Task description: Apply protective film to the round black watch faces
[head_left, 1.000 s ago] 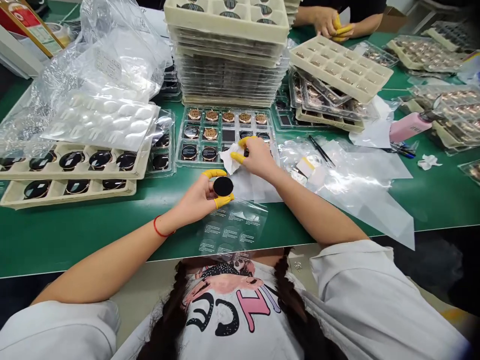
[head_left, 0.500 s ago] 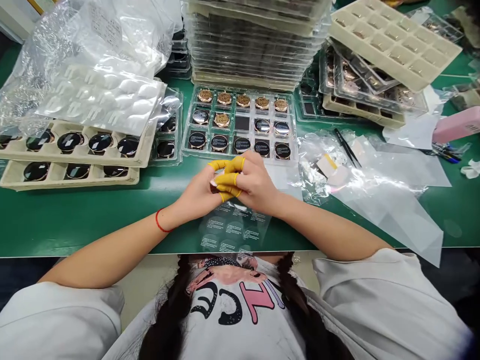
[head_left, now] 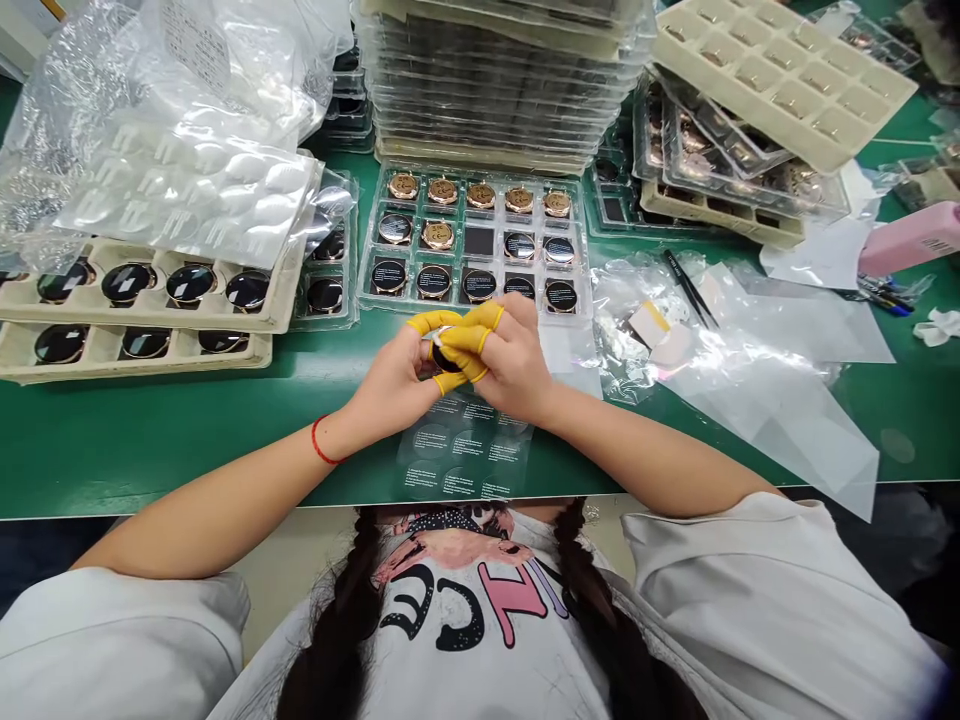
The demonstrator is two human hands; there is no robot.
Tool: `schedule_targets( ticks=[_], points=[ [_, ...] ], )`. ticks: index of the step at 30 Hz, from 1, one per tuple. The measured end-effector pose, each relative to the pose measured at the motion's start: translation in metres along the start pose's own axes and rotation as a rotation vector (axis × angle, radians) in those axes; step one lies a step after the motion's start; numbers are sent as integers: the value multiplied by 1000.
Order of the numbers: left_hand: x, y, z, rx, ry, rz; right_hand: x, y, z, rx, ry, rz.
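Observation:
Between my two hands sits a round watch head (head_left: 448, 358), its dark face partly hidden by the fingers. My left hand (head_left: 394, 380) grips it by the edge, fingers closed around it. Yellow finger cots cover fingertips on both hands. My right hand (head_left: 517, 365) is closed, its fingertips pressed together over the watch head. A small white piece (head_left: 442, 336) pokes out at those fingertips; it looks soft, but its kind is unclear. Under the hands lies a clear sheet of round printed films (head_left: 465, 450). Just beyond is a clear tray (head_left: 364, 285) of watch heads, some face up, some back up.
Cream trays of watch heads (head_left: 262, 345) stand at left under plastic packaging (head_left: 187, 190). A tall stack of clear trays (head_left: 495, 100) rises behind. On the right lie black tweezers (head_left: 691, 288), loose film (head_left: 810, 400), a pink bottle (head_left: 911, 240) and more stacked trays (head_left: 787, 85).
The watch head has turned in my hands, so its dark face now shows between the fingers. My right fingertips have shifted slightly over it. The whole view has moved a little.

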State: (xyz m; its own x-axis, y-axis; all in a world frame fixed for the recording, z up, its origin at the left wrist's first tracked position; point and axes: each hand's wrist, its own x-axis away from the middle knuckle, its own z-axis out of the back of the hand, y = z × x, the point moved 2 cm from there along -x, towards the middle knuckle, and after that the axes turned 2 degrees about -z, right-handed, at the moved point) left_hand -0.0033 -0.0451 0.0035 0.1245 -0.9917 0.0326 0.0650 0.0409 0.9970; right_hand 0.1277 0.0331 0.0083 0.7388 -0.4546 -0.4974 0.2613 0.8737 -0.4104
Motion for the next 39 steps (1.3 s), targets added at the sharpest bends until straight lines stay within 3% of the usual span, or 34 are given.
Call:
schedule_targets(
  ticks=[5, 12, 18, 25, 30, 36, 39],
  points=[
    [3, 7, -3, 37, 7, 1, -10, 17, 7, 30, 84, -140],
    [6, 16, 6, 10, 68, -60, -12, 42, 34, -28, 37, -357],
    [5, 18, 9, 6, 108, -134, -15, 34, 49, -269, -80, -485],
    [2, 17, 10, 28, 108, -111, -17, 27, 55, -429, -153, -542],
    [-2, 10, 6, 107, 56, 12, -16, 18, 61, -681, -110, -549],
    [1, 6, -4, 139, -132, -19, -13, 6, 44, -811, -158, -624],
    [2, 5, -4, 126, -145, -13, -12, 5, 38, -843, -183, -647]
  ],
)
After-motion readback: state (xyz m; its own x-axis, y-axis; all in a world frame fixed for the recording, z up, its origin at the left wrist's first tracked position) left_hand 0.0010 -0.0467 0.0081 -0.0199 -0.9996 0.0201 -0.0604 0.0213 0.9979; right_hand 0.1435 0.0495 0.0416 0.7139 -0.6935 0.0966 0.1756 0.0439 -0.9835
